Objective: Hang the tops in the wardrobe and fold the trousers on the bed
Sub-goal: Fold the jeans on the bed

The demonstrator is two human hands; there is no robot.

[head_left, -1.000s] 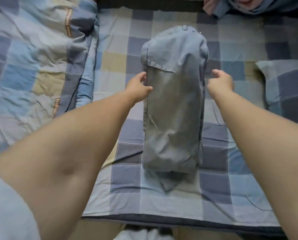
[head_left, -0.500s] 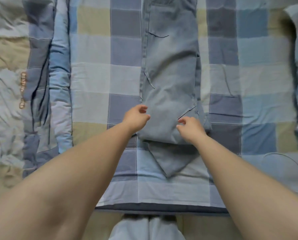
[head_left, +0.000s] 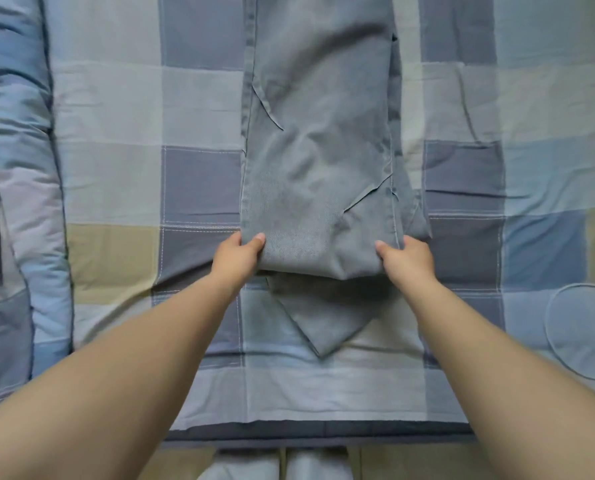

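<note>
both hands now down at near fold: left hand, right hand pinching trousers corners. folding step underway; next, lift, carry edge away.

Trousers lie mid-bed, quilt left, both hands at their near fold.

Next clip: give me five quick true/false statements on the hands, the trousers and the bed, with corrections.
1. Both hands grip the near edge of the trousers. True: left hand, right hand.
2. The trousers hang on a hanger. False: they lie on the checked bedsheet.
3. A pointed piece of the trousers' fabric sticks out towards the person, below the gripped edge. True.
4. The left hand rests flat on the sheet. False: it holds the cloth.
5. The trousers are red. False: grey-blue.
</note>
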